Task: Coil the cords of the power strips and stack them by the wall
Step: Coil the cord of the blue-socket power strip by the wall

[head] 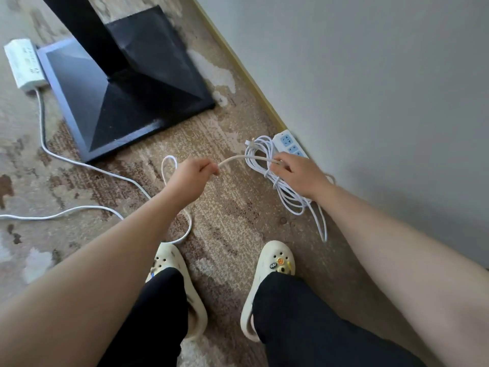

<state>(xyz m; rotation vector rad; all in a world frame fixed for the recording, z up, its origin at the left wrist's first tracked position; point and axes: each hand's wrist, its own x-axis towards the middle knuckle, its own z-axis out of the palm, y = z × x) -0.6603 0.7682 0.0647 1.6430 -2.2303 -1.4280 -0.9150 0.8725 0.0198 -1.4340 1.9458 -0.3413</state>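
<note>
Beside the pale wall on the right lies a white power strip with blue sockets [289, 144], its thin white cord bundled in loose loops [264, 160]; the right hand [296, 172] grips that bundle; the left hand [194, 172] pinches a taut white cord stretch [232, 160]; a second white strip [23, 63] lies far left.

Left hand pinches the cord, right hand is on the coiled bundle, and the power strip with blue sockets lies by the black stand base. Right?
Not quite. The head view shows the power strip with blue sockets by the wall, not the black stand base. The rest holds.
</note>
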